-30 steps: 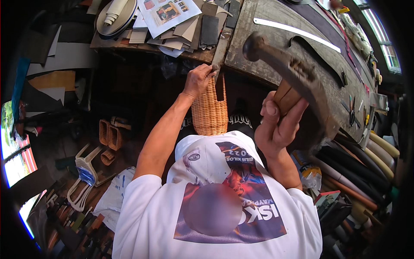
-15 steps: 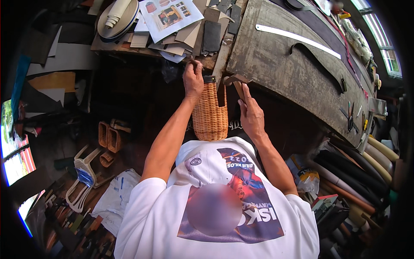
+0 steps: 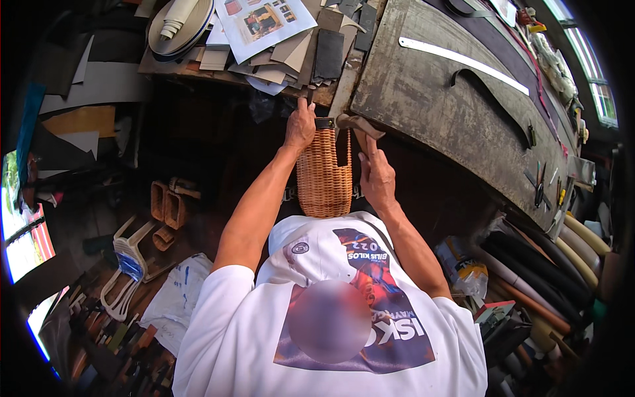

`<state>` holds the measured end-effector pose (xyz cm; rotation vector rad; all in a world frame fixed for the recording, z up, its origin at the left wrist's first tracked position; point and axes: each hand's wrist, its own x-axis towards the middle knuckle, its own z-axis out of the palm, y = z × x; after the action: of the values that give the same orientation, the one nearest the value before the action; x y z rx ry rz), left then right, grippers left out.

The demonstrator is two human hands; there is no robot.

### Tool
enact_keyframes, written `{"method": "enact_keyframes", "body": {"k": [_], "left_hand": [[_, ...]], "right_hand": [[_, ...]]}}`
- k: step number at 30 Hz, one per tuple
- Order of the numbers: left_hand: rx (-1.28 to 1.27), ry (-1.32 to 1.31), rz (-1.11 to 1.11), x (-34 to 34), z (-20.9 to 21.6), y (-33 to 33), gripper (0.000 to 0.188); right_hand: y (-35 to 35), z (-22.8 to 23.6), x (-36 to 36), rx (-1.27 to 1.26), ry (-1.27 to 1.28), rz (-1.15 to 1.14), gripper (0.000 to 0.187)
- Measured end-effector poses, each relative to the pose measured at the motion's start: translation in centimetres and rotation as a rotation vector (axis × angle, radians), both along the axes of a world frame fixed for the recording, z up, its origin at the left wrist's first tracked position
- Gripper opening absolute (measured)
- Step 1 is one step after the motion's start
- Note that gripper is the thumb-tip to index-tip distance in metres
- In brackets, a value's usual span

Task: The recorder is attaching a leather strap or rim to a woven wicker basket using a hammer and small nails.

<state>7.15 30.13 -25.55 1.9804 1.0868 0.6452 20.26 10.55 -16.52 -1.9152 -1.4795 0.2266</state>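
A tan woven wicker basket (image 3: 324, 175) stands upright in front of my lap, with a dark band (image 3: 324, 123) at its top and a cut-out on its right side. Against the band's left side is my left hand (image 3: 301, 126), its fingers closed. A small dark piece shows by the fingertips, too unclear to name. My right hand (image 3: 378, 180) grips a hammer (image 3: 361, 126) by its wooden handle, with the index finger stretched along it. The hammer head is just right of the basket's top; whether it touches cannot be seen.
Ahead is a worn workbench (image 3: 403, 86) with a metal ruler (image 3: 463, 64) and a dark strap (image 3: 489, 92). Leather scraps (image 3: 329, 53) and a printed sheet (image 3: 264, 26) lie at the far left. Material rolls (image 3: 539, 271) are at right, a white plastic chair (image 3: 129, 264) at left.
The hammer has shifted slightly left, toward the basket's top, and its head has tilted. My left hand has moved a little right and down, nearer the dark band. The basket stays upright.
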Motion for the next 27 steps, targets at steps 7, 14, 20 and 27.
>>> {"method": "enact_keyframes", "body": {"k": [7,14,20,27], "left_hand": [[-0.020,0.061,-0.016,0.2,0.4,0.3,0.020],[-0.038,-0.028,0.012,0.1,-0.3,0.1,0.020],[-0.103,-0.039,0.027,-1.2,1.3,-0.8,0.021],[-0.098,0.063,0.158,-4.3,2.8,-4.5,0.019]], "right_hand": [[0.9,0.3,0.4,-0.215,0.163,-0.011,0.070],[3.3,2.3,0.9,-0.444,0.363,-0.079,0.061],[-2.2,6.2,6.0,-0.213,0.605,-0.359,0.052],[-13.6,4.7,23.2,-0.392,-0.275,-0.596,0.041]]}}
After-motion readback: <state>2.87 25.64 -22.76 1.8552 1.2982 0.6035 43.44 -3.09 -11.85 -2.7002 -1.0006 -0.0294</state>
